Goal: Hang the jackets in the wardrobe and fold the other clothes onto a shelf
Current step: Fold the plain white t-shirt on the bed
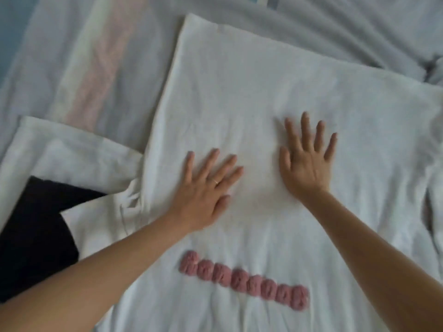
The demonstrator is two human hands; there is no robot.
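The only view comes from a wide-angle camera on the person's head, facing forward and steeply down, close above the white garment [239, 92] spread on the bed sheet [48, 56], with the left hand [206, 192] and right hand [306, 164] stretched in from the bottom edge.

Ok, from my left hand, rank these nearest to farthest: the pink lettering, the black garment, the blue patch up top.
1. pink lettering, just below the left hand.
2. black garment, off to the left.
3. blue patch, at the top edge.
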